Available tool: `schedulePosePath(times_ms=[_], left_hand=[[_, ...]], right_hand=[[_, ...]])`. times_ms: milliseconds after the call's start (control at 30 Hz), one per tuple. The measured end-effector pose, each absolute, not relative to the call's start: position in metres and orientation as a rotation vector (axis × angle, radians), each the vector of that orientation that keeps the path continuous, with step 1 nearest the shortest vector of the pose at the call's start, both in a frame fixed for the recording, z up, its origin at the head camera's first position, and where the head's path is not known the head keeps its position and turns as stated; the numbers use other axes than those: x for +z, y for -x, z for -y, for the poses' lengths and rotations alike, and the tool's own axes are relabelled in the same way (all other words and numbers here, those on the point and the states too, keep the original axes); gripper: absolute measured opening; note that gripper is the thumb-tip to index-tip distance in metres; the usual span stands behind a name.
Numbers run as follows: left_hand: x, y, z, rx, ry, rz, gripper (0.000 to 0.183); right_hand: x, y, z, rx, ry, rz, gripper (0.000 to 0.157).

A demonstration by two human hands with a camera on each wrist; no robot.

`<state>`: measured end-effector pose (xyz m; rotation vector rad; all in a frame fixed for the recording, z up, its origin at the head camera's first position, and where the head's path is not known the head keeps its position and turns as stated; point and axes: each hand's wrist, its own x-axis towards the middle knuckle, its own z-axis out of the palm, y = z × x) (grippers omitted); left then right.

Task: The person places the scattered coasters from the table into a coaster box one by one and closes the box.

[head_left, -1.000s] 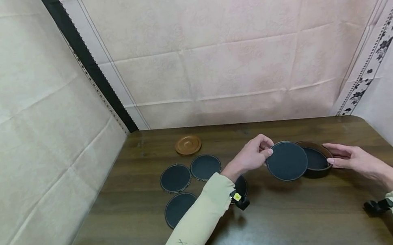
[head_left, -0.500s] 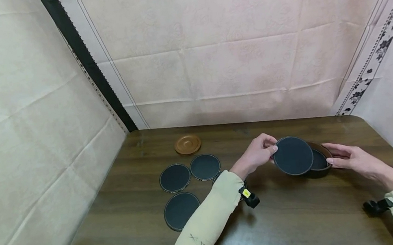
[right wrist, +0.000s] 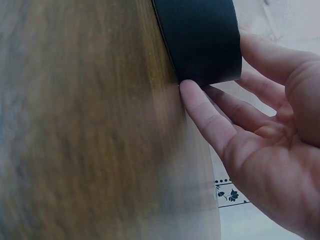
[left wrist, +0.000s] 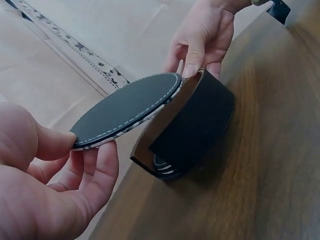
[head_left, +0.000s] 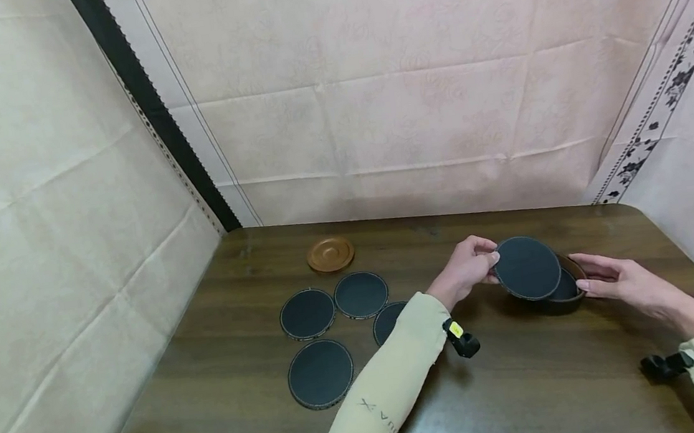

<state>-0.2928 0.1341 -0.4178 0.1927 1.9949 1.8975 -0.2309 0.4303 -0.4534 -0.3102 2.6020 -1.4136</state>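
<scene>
In the head view my left hand (head_left: 465, 270) pinches a round dark coaster (head_left: 527, 268) by its left edge, thumb on top. The left wrist view shows the coaster's pale stitching and patterned underside, tilted over the open top of a round coaster holder (left wrist: 200, 125). My right hand (head_left: 614, 277) holds the holder's right side, thumb at the rim. The holder is dark outside and brown inside, with a gap in its wall. Edges of coasters (left wrist: 162, 166) show through that gap. The raised coaster partly hides the holder's inside in the head view.
Several dark coasters lie flat on the wooden table (head_left: 216, 420), among them a front coaster (head_left: 320, 374) and one partly behind the left sleeve (head_left: 387, 321). A brown ringed disc (head_left: 330, 255) lies behind them. Pale cloth (head_left: 403, 94) hangs around the table's back and sides.
My left hand has moved right and slightly up with the coaster, which now covers more of the holder. The right hand and holder have stayed in place.
</scene>
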Motion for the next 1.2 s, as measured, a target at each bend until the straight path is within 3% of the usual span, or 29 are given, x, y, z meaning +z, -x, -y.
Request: schedulePosePath(times_ms=[633,1200], left_hand=[[-0.437,0.292,-0.170,2.198,0.057,-1.722,0.012],[-0.428,0.285,-0.190,2.000,0.205,-2.000,0.010]], right_hand=[[-0.457,0.233,-0.430,-1.536,0.351,-2.517,0.065],[-0.458,0.235,-0.430,-1.490,0.371,-2.561,0.063]])
